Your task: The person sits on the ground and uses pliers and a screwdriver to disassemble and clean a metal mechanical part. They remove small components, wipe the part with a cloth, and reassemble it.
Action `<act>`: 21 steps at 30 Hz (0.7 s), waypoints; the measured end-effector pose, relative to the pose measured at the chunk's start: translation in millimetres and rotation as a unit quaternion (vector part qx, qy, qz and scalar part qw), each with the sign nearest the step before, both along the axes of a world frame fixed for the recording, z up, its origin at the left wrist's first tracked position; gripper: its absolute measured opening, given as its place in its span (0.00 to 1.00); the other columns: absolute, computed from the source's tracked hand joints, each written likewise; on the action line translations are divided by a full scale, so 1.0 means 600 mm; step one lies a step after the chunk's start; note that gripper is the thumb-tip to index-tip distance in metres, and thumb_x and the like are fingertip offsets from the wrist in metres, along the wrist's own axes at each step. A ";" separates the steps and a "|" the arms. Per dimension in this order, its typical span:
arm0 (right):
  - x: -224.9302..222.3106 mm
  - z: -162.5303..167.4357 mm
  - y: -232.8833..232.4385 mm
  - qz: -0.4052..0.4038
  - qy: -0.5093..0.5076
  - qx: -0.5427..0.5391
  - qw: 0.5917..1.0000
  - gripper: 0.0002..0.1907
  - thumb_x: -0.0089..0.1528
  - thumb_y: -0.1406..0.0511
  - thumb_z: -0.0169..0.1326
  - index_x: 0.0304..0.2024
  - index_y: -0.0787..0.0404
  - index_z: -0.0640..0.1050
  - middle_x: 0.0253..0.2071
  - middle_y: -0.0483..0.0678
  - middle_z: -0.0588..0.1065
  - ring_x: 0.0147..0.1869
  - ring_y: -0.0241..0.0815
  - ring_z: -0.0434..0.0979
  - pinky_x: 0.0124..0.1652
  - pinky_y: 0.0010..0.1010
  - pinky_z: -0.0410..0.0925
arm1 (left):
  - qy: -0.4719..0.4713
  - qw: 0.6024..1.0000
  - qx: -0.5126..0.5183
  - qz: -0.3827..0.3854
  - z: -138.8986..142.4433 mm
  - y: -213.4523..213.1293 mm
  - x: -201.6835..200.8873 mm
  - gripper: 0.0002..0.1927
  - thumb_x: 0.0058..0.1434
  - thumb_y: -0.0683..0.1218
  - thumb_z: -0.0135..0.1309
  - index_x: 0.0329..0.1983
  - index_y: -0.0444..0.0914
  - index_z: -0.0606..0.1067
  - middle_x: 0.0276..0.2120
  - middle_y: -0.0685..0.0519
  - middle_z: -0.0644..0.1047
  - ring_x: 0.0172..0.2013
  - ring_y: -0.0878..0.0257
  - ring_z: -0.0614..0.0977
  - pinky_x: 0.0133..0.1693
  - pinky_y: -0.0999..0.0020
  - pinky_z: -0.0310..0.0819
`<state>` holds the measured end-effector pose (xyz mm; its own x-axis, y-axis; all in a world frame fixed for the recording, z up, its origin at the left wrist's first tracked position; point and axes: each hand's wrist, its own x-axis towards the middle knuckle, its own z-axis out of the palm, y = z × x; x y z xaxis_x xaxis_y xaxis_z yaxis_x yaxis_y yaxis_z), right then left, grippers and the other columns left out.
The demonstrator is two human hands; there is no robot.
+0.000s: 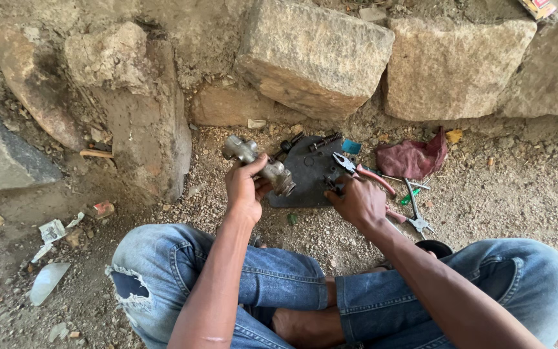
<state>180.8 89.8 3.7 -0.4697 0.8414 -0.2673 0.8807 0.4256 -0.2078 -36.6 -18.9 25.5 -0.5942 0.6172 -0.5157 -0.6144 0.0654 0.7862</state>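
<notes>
Head view. Left hand (245, 190) closed around a grimy metal fitting (259, 165), held above the gravel ground (485, 200) at the left edge of a dark flat plate (305, 178). Right hand (358, 201) rests on the plate's right edge, fingers curled over small parts; its grip cannot be told. Red-handled pliers (363, 171) lie just beside it, a maroon rag (413, 158) beyond.
</notes>
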 end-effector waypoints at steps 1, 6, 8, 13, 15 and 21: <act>-0.001 0.000 0.000 -0.002 -0.009 -0.009 1.000 0.25 0.61 0.48 0.60 0.55 0.53 0.80 0.27 0.50 0.81 0.20 0.40 0.76 0.21 0.35 0.71 | -0.003 1.000 -0.004 0.001 -0.001 0.000 0.001 0.09 0.58 0.45 0.63 0.38 0.37 0.77 0.29 0.50 0.82 0.24 0.64 0.82 0.25 0.71 0.78; -0.004 0.001 0.000 -0.006 -0.008 -0.015 1.000 0.25 0.60 0.49 0.61 0.55 0.51 0.80 0.27 0.50 0.81 0.20 0.38 0.75 0.22 0.35 0.70 | -0.011 1.000 -0.016 0.003 -0.001 0.002 0.002 0.09 0.56 0.45 0.63 0.38 0.38 0.78 0.28 0.51 0.82 0.23 0.64 0.82 0.25 0.71 0.77; -0.005 0.002 0.000 -0.008 -0.003 -0.013 1.000 0.23 0.60 0.50 0.61 0.54 0.50 0.81 0.27 0.50 0.81 0.20 0.39 0.75 0.22 0.35 0.70 | -0.007 1.000 -0.006 0.002 0.001 0.002 0.003 0.10 0.56 0.44 0.64 0.40 0.39 0.78 0.28 0.53 0.82 0.24 0.65 0.82 0.25 0.71 0.77; -0.010 0.015 0.008 -0.015 0.076 0.020 0.997 0.17 0.57 0.55 0.63 0.48 0.51 0.85 0.29 0.47 0.82 0.21 0.37 0.76 0.24 0.34 0.72 | -0.024 1.000 0.018 0.007 0.003 0.003 0.007 0.12 0.55 0.43 0.64 0.42 0.41 0.77 0.31 0.53 0.82 0.25 0.63 0.83 0.26 0.68 0.80; -0.014 0.030 0.027 -0.018 0.104 0.014 0.994 0.13 0.62 0.58 0.59 0.49 0.49 0.85 0.33 0.48 0.83 0.22 0.38 0.78 0.25 0.35 0.75 | -0.019 1.000 0.017 0.007 0.002 0.004 0.007 0.12 0.55 0.44 0.64 0.41 0.39 0.77 0.31 0.52 0.82 0.25 0.62 0.82 0.26 0.67 0.80; -0.053 0.071 0.123 0.076 0.134 0.009 0.988 0.14 0.61 0.63 0.59 0.49 0.48 0.84 0.53 0.50 0.79 0.35 0.44 0.83 0.34 0.37 0.79 | -0.040 0.999 0.004 0.013 0.001 0.004 0.005 0.12 0.55 0.44 0.64 0.42 0.43 0.77 0.31 0.56 0.80 0.26 0.64 0.80 0.27 0.68 0.76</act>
